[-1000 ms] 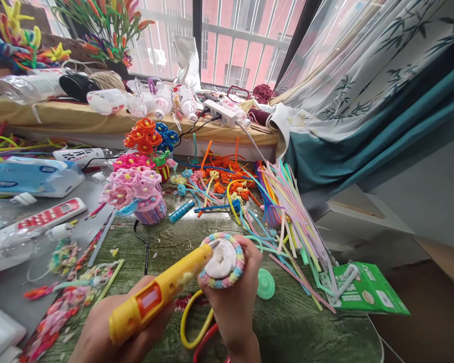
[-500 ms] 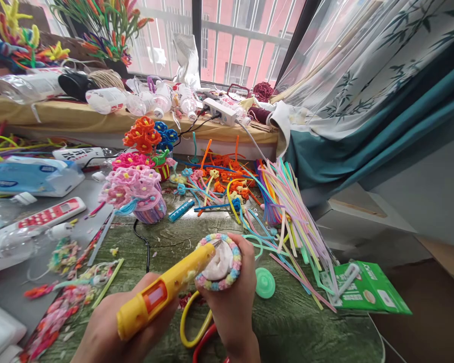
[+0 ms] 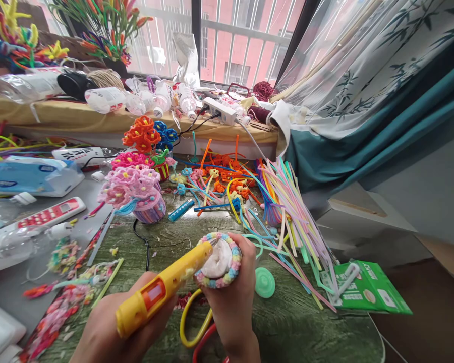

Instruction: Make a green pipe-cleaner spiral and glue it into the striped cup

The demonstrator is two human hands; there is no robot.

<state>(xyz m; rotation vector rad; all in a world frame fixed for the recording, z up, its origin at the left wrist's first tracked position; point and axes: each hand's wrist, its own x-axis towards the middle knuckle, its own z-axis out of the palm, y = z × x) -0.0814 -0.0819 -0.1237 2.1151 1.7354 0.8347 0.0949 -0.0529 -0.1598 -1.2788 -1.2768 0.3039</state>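
Slightly leftward goes the pastel-rimmed cup [image 3: 235, 261] since a second ago, and the yellow glue gun [image 3: 174, 277] has swung its rear end a touch nearer to it! Right hand [image 3: 232, 307] has its fingers curled around the cup's outside, holding it tilted, white filling [image 3: 220, 261] facing up. Left hand [image 3: 111, 315] wraps the gun, its fingers mostly hidden behind the body, and the nozzle sits at the cup's left rim; whether it touches, can't tell. Just right of the cup, a green disc [image 3: 265, 283] lies on the surface [image 3: 306, 327]; beyond the cup, leftward, stands a pink flower pot [image 3: 151, 207].
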